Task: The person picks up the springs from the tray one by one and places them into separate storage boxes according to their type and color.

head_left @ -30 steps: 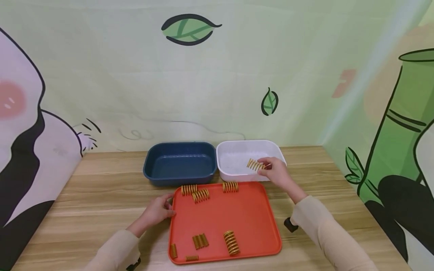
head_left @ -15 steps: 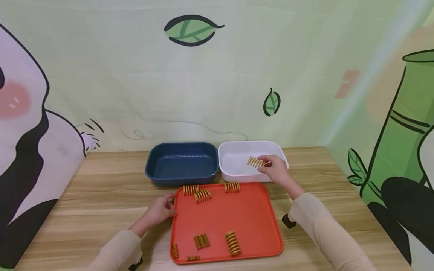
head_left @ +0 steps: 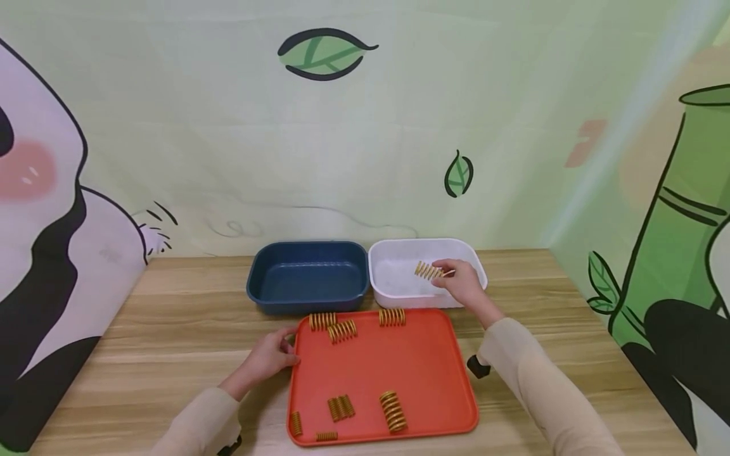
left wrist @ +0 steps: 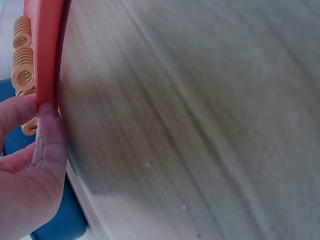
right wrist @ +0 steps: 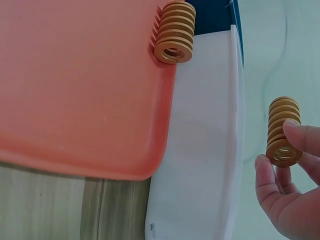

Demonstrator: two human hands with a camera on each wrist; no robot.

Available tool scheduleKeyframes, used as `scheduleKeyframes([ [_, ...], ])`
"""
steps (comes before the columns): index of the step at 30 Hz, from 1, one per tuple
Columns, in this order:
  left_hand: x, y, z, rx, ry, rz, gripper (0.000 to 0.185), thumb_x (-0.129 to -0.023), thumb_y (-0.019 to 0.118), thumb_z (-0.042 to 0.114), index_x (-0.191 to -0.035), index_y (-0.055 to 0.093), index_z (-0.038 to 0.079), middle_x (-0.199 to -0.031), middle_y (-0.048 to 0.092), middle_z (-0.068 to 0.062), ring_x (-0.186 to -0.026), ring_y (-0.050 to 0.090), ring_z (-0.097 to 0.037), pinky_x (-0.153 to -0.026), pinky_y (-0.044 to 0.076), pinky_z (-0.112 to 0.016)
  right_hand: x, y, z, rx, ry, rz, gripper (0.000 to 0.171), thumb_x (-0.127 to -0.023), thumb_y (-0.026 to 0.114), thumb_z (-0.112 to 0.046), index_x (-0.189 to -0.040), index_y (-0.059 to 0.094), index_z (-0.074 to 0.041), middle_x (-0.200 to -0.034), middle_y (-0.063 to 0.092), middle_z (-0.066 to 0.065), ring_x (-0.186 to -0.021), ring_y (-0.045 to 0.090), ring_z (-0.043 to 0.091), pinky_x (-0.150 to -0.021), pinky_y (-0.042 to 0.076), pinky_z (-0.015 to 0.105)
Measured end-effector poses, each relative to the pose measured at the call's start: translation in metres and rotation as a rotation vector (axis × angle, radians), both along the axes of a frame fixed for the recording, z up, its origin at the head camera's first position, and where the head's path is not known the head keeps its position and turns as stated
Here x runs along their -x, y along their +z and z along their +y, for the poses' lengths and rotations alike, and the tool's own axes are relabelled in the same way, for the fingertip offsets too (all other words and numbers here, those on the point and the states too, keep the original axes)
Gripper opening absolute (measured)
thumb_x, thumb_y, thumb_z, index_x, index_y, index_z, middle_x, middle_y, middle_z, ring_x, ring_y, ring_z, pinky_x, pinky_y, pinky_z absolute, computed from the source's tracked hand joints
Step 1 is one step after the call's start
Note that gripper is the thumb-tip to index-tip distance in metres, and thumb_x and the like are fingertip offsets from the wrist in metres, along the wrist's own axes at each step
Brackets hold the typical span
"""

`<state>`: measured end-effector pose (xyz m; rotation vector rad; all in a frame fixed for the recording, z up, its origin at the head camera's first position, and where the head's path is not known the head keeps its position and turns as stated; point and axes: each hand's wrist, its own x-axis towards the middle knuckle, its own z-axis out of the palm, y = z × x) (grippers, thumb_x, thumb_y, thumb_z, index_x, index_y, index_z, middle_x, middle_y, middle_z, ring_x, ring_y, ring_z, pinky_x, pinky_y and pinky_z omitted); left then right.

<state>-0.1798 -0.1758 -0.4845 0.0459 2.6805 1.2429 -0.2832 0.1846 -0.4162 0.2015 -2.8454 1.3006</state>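
Observation:
My right hand (head_left: 461, 282) pinches a gold coil spring (head_left: 429, 271) between thumb and fingers, over the white bin (head_left: 393, 297). In the right wrist view the spring (right wrist: 283, 131) has one end facing the camera. At the left edge of the red tray (head_left: 376, 367), my left hand (head_left: 270, 356) grips the rim, with finger and thumb meeting at it in the left wrist view. Three large springs lie along the tray's far edge, one of them a spring (head_left: 392, 317) alone. Near the front lie a big spring (head_left: 393, 411), a cluster of thinner springs (head_left: 341, 408) and two small ones.
A dark blue bin (head_left: 308, 304) stands left of the white one, both just behind the tray on the wooden table (head_left: 188, 316). A printed cloth backdrop (head_left: 228, 126) rises behind and at both sides.
The whole head view shifts slightly. My right hand holds the same spring, staying over the white bin with barely any movement. My left hand keeps its place on the tray rim.

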Motion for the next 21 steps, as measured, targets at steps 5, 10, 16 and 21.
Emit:
scheduleKeyframes([
  [5,-0.001,-0.001,0.0,-0.015,-0.002,0.006,0.057,-0.07,0.066,-0.002,-0.123,0.047,-0.002,-0.066,0.054,-0.004,-0.058,0.047,-0.012,-0.052,0.041,-0.023,0.004,-0.002,-0.002,0.043,-0.013,0.001,0.035,-0.075,0.064,-0.003,-0.109,0.059,0.003,-0.098,0.058,0.02,-0.087,0.056,0.029,-0.069,0.047,0.027],
  [10,-0.002,-0.002,-0.001,-0.012,-0.005,0.017,0.057,-0.07,0.066,-0.003,-0.123,0.047,-0.003,-0.066,0.055,-0.004,-0.057,0.047,-0.012,-0.051,0.04,-0.024,0.009,-0.006,-0.004,0.077,-0.02,-0.015,0.037,-0.074,0.064,-0.001,-0.11,0.058,0.004,-0.097,0.058,0.021,-0.088,0.056,0.029,-0.067,0.046,0.024],
  [16,-0.002,-0.003,-0.001,-0.009,-0.001,0.018,0.056,-0.071,0.066,-0.001,-0.124,0.047,-0.002,-0.067,0.055,-0.004,-0.057,0.047,-0.012,-0.05,0.04,-0.023,0.019,-0.013,-0.003,0.062,-0.014,-0.048,0.038,-0.074,0.063,0.0,-0.111,0.057,0.005,-0.102,0.057,0.023,-0.09,0.054,0.03,-0.07,0.046,0.028],
  [21,-0.001,-0.004,-0.002,-0.01,0.005,0.018,0.055,-0.071,0.066,-0.001,-0.123,0.048,-0.002,-0.069,0.055,-0.004,-0.058,0.047,-0.012,-0.051,0.041,-0.023,0.025,-0.017,-0.003,0.05,-0.004,-0.09,0.037,-0.075,0.062,0.0,-0.111,0.057,0.005,-0.106,0.056,0.023,-0.091,0.05,0.027,-0.07,0.045,0.027],
])
